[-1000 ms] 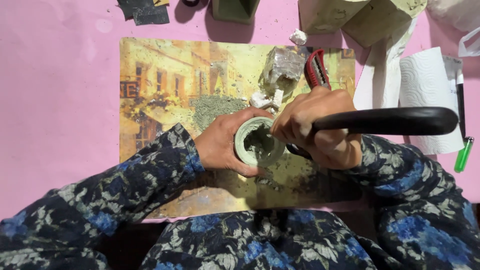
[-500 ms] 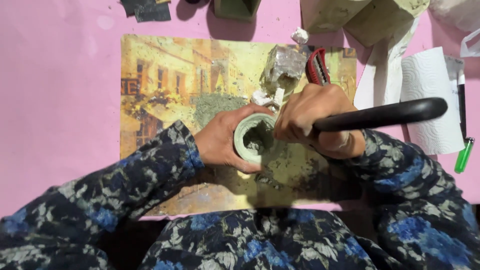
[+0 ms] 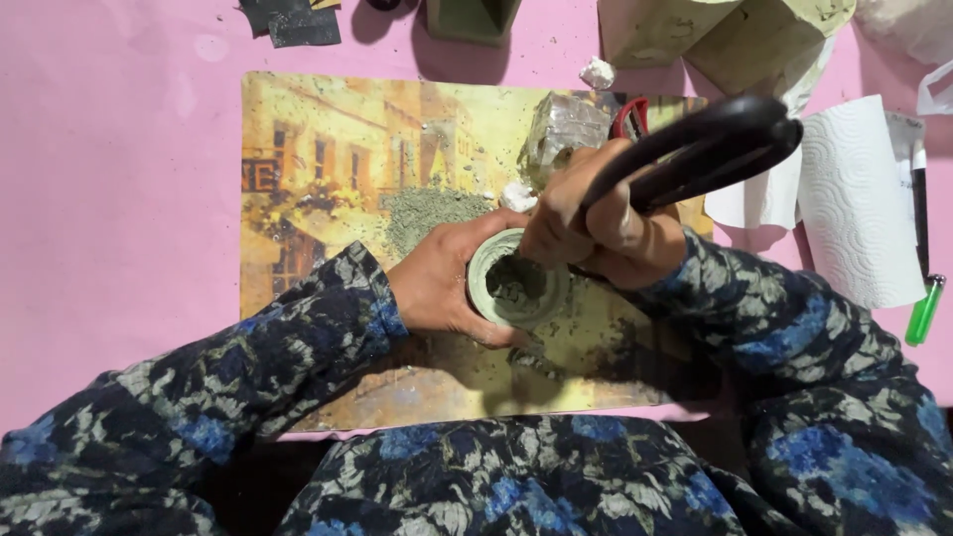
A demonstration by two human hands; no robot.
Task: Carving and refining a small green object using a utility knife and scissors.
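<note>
My left hand (image 3: 449,283) wraps around a small round pale green cup (image 3: 493,281) held just above a picture placemat (image 3: 328,169). Grey-green crumbly material fills the cup's inside. My right hand (image 3: 606,223) grips a tool with a long black handle (image 3: 710,149) that sticks up and to the right. The tool's working end reaches down into the cup and is hidden behind my fingers. A heap of grey-green powder (image 3: 427,211) lies on the placemat just above the cup.
A crumpled clear wrapper (image 3: 566,129) and a red-handled tool (image 3: 627,117) lie on the placemat's upper right. A paper towel roll (image 3: 854,199) and a green lighter (image 3: 923,310) sit at the right. Pale green blocks (image 3: 735,35) and dark scraps (image 3: 293,20) line the pink table's far edge.
The black handle has swung from nearly level to tilted up and right. My right hand has shifted over the cup, which has stayed in my left hand.
</note>
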